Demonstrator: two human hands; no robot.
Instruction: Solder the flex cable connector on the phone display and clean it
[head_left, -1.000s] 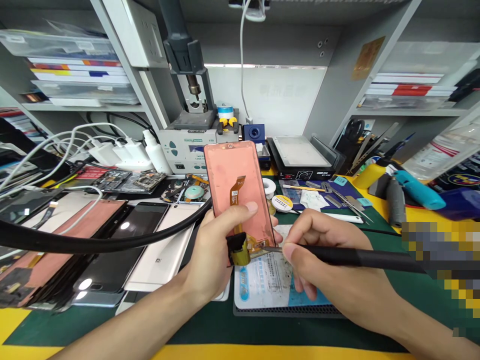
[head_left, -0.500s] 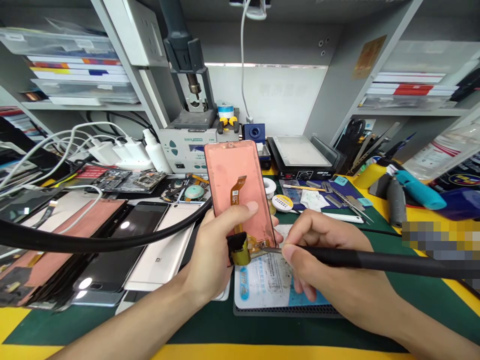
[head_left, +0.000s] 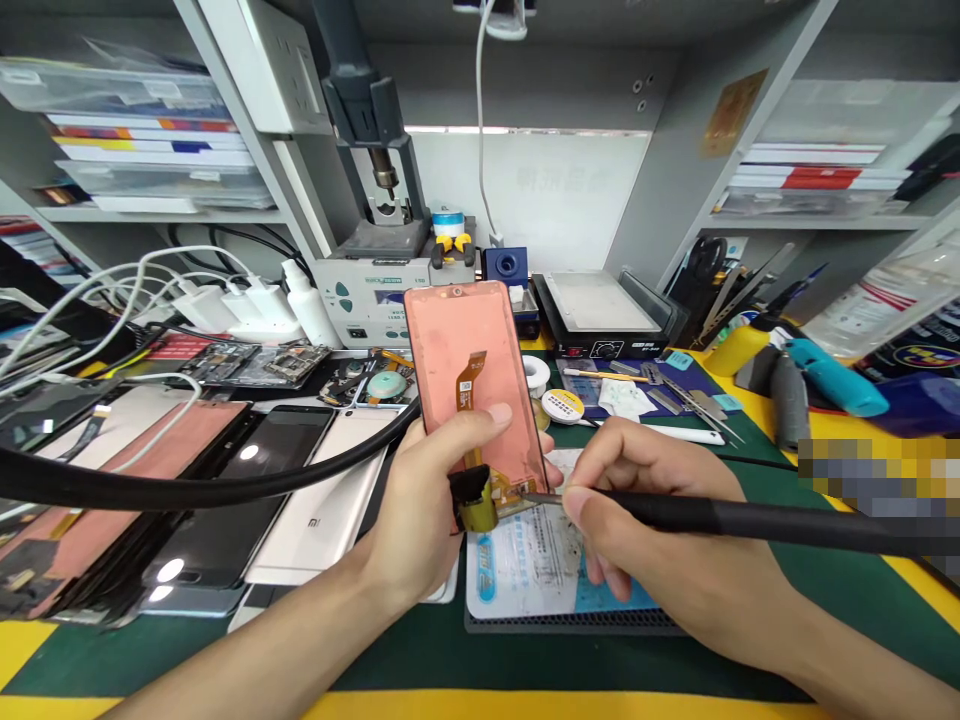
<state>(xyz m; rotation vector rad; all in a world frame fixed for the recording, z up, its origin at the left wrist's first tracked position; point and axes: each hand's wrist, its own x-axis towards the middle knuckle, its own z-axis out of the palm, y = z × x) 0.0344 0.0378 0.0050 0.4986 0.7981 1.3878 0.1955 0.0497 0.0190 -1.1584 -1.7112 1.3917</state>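
Note:
My left hand [head_left: 420, 490] grips a phone screen [head_left: 491, 345] upright, its copper-pink back facing me. The thumb presses on that back, and the fingertips show at the right edge. An orange flex cable [head_left: 466, 390] runs down the panel. Near the bottom, a gold-and-black flap of flex [head_left: 478, 505] curls outward. My right hand [head_left: 652, 520] pinches a long black-handled tool [head_left: 720, 520] with a thin metal tip. That tip meets the screen's lower right corner, by the gold flex circuitry; whether it presses there I cannot tell.
Below the screen lies a white and blue pad [head_left: 525, 580]. Several phones and screens, including a gold phone [head_left: 322, 520], lie at the left, crossed by a thick black cable [head_left: 225, 490]. Behind stand a soldering station [head_left: 375, 300] and a heating plate [head_left: 600, 310]. Tweezers [head_left: 709, 410] lie right.
The whole view has shifted slightly to the left. My hands, the screen and the tool keep nearly the same positions relative to each other.

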